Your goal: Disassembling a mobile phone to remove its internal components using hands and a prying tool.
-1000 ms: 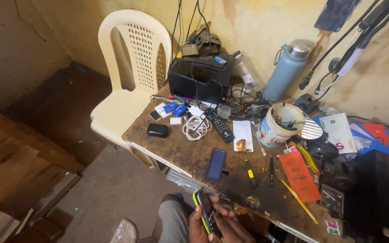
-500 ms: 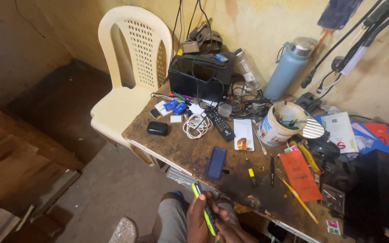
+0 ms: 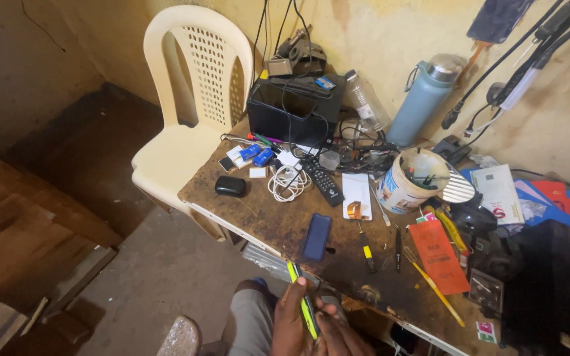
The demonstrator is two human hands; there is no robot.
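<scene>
Down at the bottom edge of the view, both hands close around a slim yellow-green phone point(image 3: 303, 304), which stands on edge just below the front rim of the counter point(image 3: 278, 221) and above the person's lap. The left hand point(image 3: 289, 323) wraps it from the left with the fingers curled round the back, and the right hand point(image 3: 338, 333) presses against it from the right, thumb near the lower end.

On the worn wooden counter, nearest the hands, lies a dark blue phone point(image 3: 316, 236), flat and apart from them. Just right of it sit a yellow-handled screwdriver point(image 3: 365, 247) and a thin dark tool point(image 3: 398, 245). Farther back are a coiled white cable point(image 3: 287, 182), a black remote point(image 3: 320, 179), a small black case point(image 3: 230, 186) and a white tub point(image 3: 409, 180) full of tools. A black box point(image 3: 291, 112) stands against the wall, with a blue-grey flask point(image 3: 423, 99) to its right. A cream plastic chair point(image 3: 189, 112) stands at the counter's left end.
</scene>
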